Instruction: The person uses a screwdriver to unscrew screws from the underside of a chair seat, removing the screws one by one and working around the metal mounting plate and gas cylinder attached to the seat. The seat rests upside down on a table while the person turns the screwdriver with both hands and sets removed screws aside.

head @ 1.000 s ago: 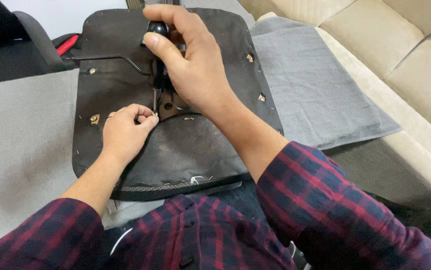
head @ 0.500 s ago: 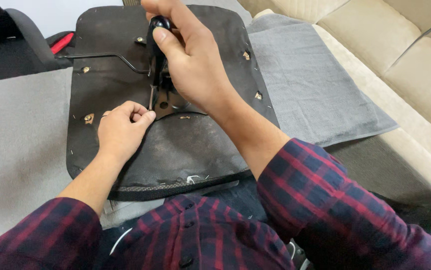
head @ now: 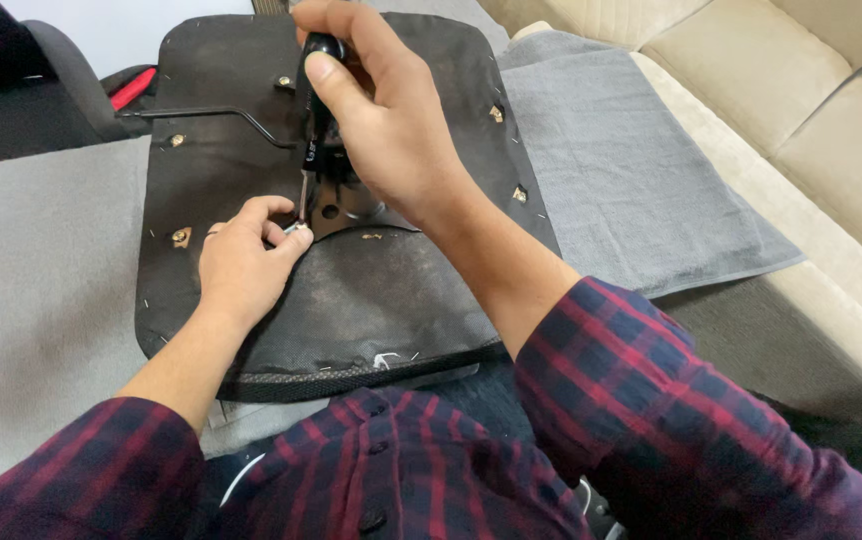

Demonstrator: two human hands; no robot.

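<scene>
A black chair seat lies upside down in front of me, its underside showing several brass-coloured nuts and a black metal plate near the middle. My right hand grips a black-handled screwdriver held upright, its shaft pointing down at the plate's left edge. My left hand rests on the seat with its fingers pinched around a small metal screw right at the screwdriver's tip. A thin black lever rod runs from the plate toward the left.
A grey towel lies under the seat's right side. A beige sofa fills the right and far right. Grey floor spreads on the left, with a black chair part and something red at the far left.
The screwdriver has moved from tilted over the plate to upright, with its tip down at my left fingers. My left hand stays in place on the seat.
</scene>
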